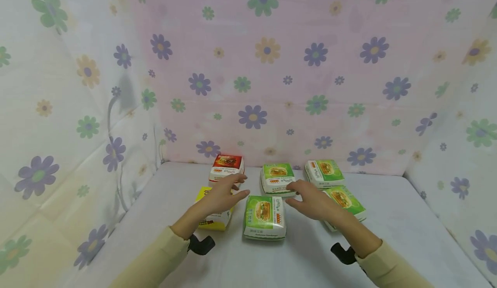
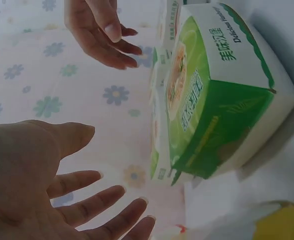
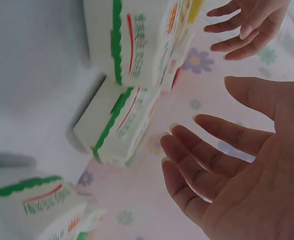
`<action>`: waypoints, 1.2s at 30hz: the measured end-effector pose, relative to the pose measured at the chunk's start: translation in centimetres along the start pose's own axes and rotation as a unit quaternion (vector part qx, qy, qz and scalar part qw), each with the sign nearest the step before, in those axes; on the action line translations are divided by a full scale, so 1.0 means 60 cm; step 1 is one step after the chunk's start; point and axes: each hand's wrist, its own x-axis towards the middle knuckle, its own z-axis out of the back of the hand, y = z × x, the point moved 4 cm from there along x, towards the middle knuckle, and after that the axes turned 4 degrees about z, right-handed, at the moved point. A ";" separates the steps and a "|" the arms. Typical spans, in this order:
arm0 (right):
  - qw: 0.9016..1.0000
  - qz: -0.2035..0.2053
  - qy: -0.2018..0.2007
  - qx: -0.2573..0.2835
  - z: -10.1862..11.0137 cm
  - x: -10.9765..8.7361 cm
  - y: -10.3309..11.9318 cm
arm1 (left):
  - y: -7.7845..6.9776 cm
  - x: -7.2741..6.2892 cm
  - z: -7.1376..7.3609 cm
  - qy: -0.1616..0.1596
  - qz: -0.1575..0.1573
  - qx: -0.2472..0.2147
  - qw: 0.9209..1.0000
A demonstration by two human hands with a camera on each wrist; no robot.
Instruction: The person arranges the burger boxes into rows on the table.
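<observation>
Both hands hover over a group of paper hamburger boxes, holding nothing. My left hand (image 1: 222, 196), fingers spread and relaxed, reaches over the yellow box (image 1: 215, 220) and overlaps its top in the head view. My right hand (image 1: 312, 201) has loosely bent fingers, with its fingertips near the right edge of the back middle green box (image 1: 277, 178). Between the hands lies the front green-and-white box (image 1: 265, 217), which fills much of the left wrist view. In the right wrist view the fingers (image 3: 214, 160) are apart from the boxes.
A red box (image 1: 227, 166) stands at the back left. Two more green boxes, one at the back right (image 1: 325, 173) and one partly behind the right forearm (image 1: 347, 201), sit on the white table (image 1: 233, 264). Flowered cloth (image 1: 268, 81) hangs behind and at both sides.
</observation>
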 end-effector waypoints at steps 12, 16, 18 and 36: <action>0.999 -0.023 0.008 -0.026 0.035 0.029 -0.069 | -0.020 0.064 -0.028 0.025 0.041 -0.024 0.999; 0.999 -0.044 0.009 -0.031 0.043 0.054 -0.087 | -0.016 0.090 -0.037 0.031 0.070 -0.039 0.996; 0.998 -0.062 0.012 -0.029 0.045 0.067 -0.094 | -0.013 0.102 -0.042 0.037 0.087 -0.046 0.994; 0.956 -0.216 0.091 0.174 -0.008 0.121 -0.153 | 0.007 0.173 -0.087 0.122 0.240 -0.138 0.953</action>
